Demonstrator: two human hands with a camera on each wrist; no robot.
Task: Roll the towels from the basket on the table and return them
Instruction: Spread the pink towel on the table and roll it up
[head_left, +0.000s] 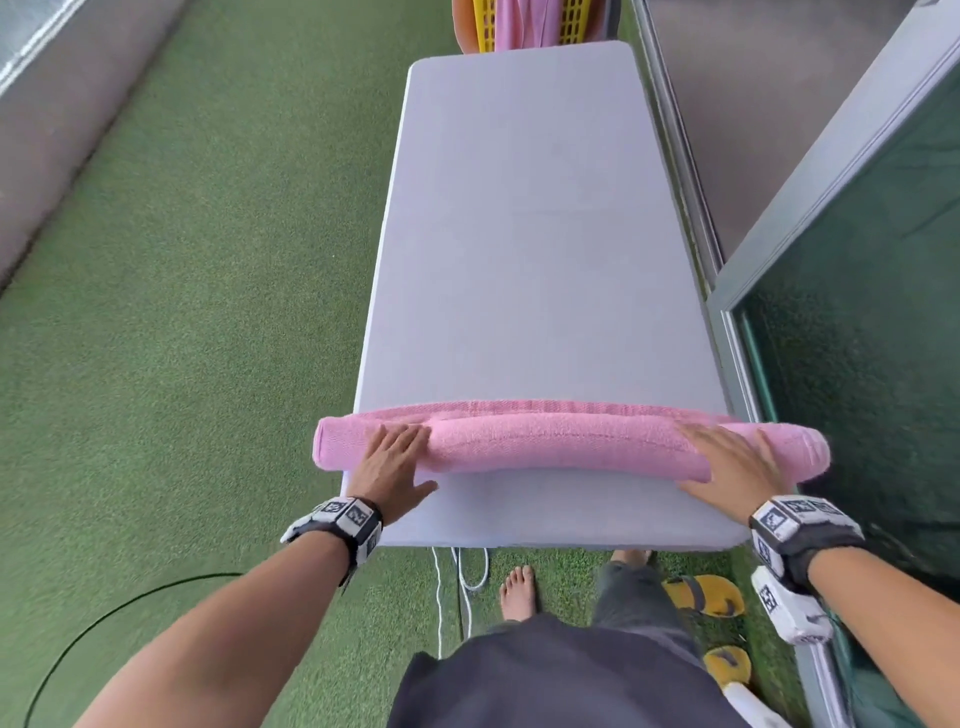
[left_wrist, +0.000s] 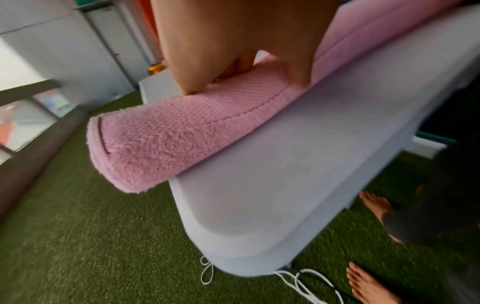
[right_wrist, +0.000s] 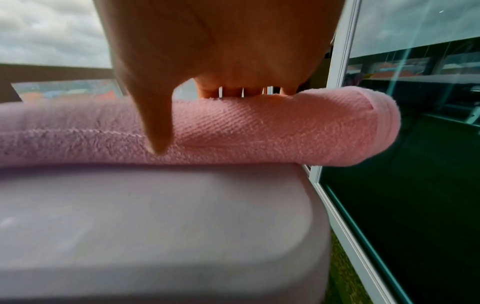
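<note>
A pink towel (head_left: 566, 441) lies rolled into a long tube across the near end of the grey table (head_left: 519, 234), and both its ends overhang the table's sides. My left hand (head_left: 389, 457) presses flat on the roll near its left end (left_wrist: 161, 139), fingers spread. My right hand (head_left: 732, 462) rests the same way near the roll's right end (right_wrist: 298, 127), its thumb on the near side. A thin flat strip of towel shows just beyond the roll. The yellow basket (head_left: 574, 21) stands past the table's far end with pink cloth (head_left: 519, 26) hanging in it.
Green artificial turf (head_left: 208, 312) surrounds the table. A glass sliding door (head_left: 857, 338) and its metal track run close along the right side. White cord (head_left: 467, 571) and yellow sandals (head_left: 701, 595) lie by my bare feet under the near edge. A low wall (head_left: 52, 130) borders the left.
</note>
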